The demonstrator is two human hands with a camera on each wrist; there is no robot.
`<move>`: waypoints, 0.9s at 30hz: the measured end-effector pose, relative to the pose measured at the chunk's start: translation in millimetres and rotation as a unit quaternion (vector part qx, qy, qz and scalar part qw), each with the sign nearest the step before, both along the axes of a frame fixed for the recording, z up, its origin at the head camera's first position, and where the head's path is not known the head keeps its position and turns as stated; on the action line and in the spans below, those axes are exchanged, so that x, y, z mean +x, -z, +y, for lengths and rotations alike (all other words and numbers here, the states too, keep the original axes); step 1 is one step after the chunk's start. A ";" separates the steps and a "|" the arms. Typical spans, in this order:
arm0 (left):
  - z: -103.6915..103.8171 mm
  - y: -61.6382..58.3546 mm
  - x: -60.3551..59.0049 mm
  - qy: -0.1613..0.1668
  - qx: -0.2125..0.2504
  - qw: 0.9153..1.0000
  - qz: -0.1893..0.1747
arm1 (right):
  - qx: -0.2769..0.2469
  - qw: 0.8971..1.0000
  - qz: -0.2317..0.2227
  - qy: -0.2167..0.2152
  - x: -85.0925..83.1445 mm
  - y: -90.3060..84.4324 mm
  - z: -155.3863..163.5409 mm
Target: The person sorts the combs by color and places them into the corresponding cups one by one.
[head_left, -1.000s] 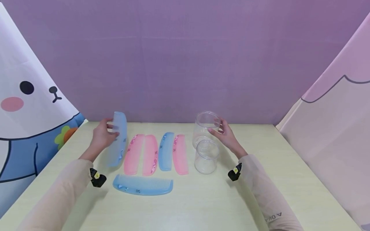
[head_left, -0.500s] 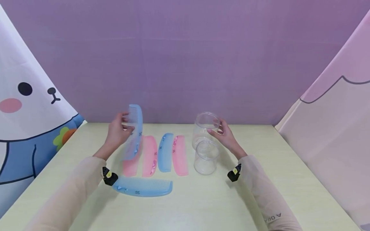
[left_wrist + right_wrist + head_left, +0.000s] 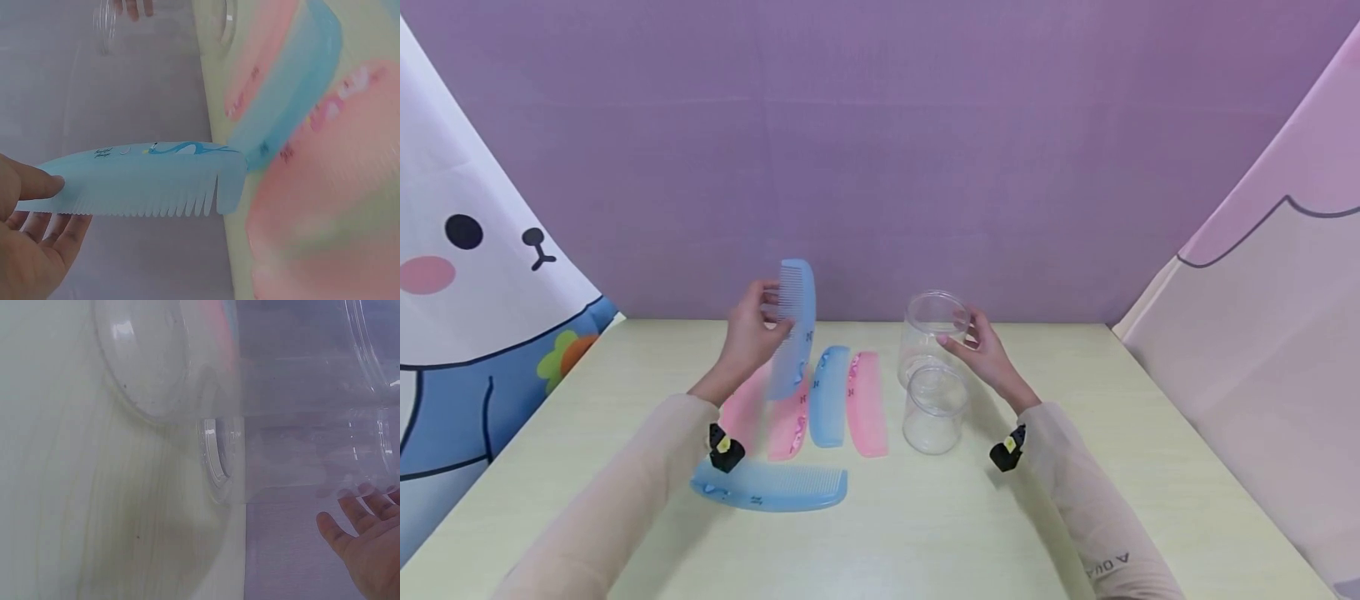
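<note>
My left hand (image 3: 748,340) pinches a light blue comb (image 3: 802,312) between thumb and fingers, raised upright over two pink combs. In the left wrist view the held comb (image 3: 144,181) shows a printed spine, its teeth towards the fingers. Over at the right, my right hand (image 3: 987,352) holds the side of the rear clear plastic jar (image 3: 917,346), thumb in front and fingertips near the rim. The right wrist view shows the fingertips (image 3: 347,499) right at the jar's wall. A shorter clear jar (image 3: 934,429) stands just in front of it.
On the table lie a pink comb (image 3: 743,414), a second pink comb (image 3: 786,429), a blue comb (image 3: 830,398) and another pink comb (image 3: 868,408) in a row. A blue comb (image 3: 797,489) lies crosswise before them. A purple cloth (image 3: 865,167) hangs behind the table.
My left hand has carried the blue comb rightwards and upwards, from the row's left end to over the second pink comb. The right hand and both jars have stayed put.
</note>
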State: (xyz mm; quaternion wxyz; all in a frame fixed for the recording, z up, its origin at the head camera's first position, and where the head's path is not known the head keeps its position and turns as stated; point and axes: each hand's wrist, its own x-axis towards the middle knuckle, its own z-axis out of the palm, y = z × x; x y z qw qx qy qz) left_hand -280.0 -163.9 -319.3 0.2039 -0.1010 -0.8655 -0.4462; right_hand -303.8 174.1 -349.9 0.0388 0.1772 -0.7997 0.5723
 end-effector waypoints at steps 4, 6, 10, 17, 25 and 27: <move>13.9 -6.0 -1.8 0.007 0.020 1.000 0.007 | -0.001 1.000 -0.004 -0.001 -0.1 0.3 0.2; 20.0 -8.5 -3.7 0.011 0.031 0.999 0.018 | -0.002 1.000 -0.006 -0.002 0.1 0.2 0.4; 30.5 -13.9 -7.5 0.022 0.049 0.998 0.042 | 0.000 1.000 -0.008 -0.004 0.1 0.1 0.1; 46.0 -29.5 -13.2 0.029 0.064 0.996 0.062 | 0.003 1.000 -0.006 0.000 0.4 0.1 -0.4; 62.7 -44.4 -18.3 0.042 0.097 0.990 0.088 | -0.001 1.000 -0.003 -0.001 -0.1 0.9 -1.1; 66.8 -46.9 -19.3 0.047 0.106 0.989 0.093 | -0.001 1.000 -0.003 -0.001 0.1 1.0 -1.3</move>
